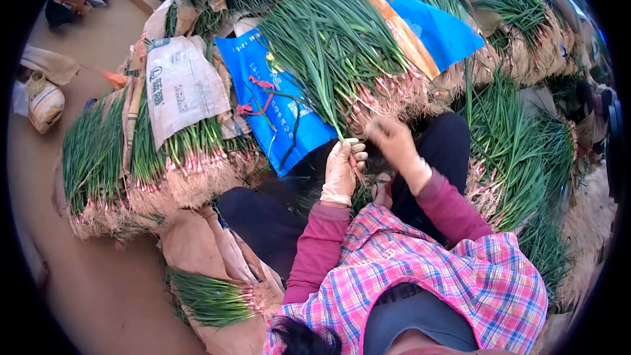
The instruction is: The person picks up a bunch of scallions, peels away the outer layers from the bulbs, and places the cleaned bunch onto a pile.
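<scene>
My left hand (343, 167), in a thin pale glove, is closed around the lower stalks of a few spring onions (336, 118), whose long green leaves reach up and away from me. Beside it, my gloved right hand (393, 144) is bent over near the roots of the big heap, its fingers smeared by motion. That heap of spring onions (328, 33) has pinkish bulbs and tangled tan roots turned toward me. Under its left side lies a blue printed plastic sack (289, 125) with a pink tie on it.
Bundled spring onions (95, 151) stand at left, partly under a white printed sack (186, 85). A small bunch (210, 296) lies on tan sacking (190, 240) at lower left. More spring onions (513, 151) are piled at right. Another blue sheet (434, 29) covers part of the back.
</scene>
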